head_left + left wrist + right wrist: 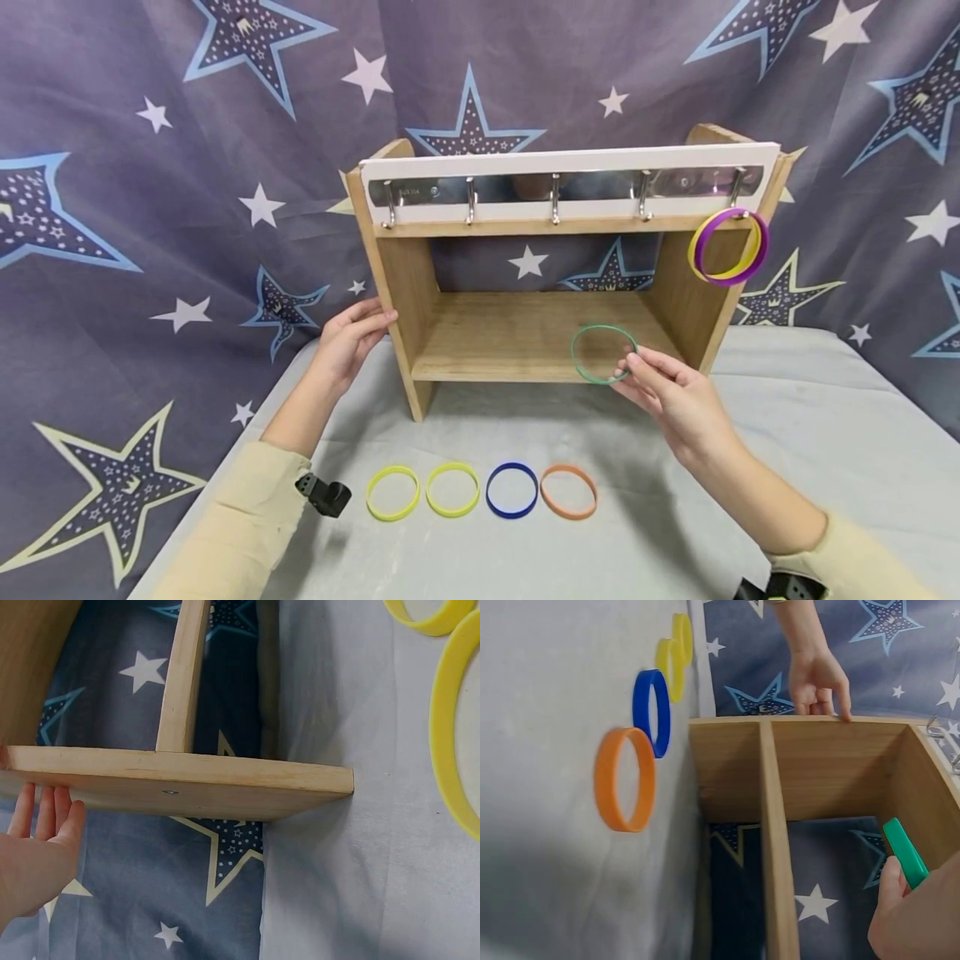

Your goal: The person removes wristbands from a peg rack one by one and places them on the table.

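A thin green wristband (596, 382) is pinched between the thumb and fingers of my right hand (678, 404), in front of the wooden shelf (517, 333). In the right wrist view the green wristband (905, 853) appears edge-on. My left hand (347, 346) rests its fingertips against the outer side of the shelf's left panel; the left wrist view shows the fingers (46, 814) fairly straight. A purple wristband (764, 242) and a yellow wristband (693, 254) hang together on the rightmost hook of the metal hook rail (513, 187).
On the grey cloth before the shelf lie two yellow wristbands (393, 517), a blue wristband (512, 514) and an orange wristband (573, 515) in a row. A star-patterned curtain (225, 242) stands behind. The other hooks (555, 200) on the rail hold nothing.
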Motion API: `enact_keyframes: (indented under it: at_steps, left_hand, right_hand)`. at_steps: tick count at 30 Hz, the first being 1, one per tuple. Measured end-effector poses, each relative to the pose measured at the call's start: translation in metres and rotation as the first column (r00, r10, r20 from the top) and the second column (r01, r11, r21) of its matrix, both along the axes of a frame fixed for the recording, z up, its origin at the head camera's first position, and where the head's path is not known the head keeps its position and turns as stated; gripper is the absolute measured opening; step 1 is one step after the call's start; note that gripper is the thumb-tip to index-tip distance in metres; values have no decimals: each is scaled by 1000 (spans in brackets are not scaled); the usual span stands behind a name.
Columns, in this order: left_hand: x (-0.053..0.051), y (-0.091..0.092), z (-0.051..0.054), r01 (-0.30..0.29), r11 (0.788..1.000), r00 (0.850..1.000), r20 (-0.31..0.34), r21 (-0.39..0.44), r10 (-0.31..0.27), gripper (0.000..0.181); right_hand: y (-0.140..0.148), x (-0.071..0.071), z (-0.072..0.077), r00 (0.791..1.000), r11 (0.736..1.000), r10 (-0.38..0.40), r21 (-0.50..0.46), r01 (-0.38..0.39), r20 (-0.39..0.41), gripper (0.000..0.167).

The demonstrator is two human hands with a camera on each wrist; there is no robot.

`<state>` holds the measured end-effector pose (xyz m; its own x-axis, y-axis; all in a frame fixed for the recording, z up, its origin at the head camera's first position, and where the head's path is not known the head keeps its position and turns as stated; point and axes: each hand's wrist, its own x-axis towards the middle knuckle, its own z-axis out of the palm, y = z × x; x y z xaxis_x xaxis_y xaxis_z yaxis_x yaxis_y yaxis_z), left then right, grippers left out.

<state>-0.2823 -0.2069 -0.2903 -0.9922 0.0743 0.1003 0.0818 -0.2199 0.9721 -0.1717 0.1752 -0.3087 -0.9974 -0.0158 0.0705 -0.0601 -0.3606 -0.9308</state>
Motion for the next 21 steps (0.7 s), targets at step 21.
enact_keyframes:
  at_steps: [21]
  left_hand:
    - [1, -1, -1, -2, 1000, 1000, -7, 23, 2, 20]
  right_hand:
    - [18, 5, -28, 986, 987, -31, 163, 4, 166, 20]
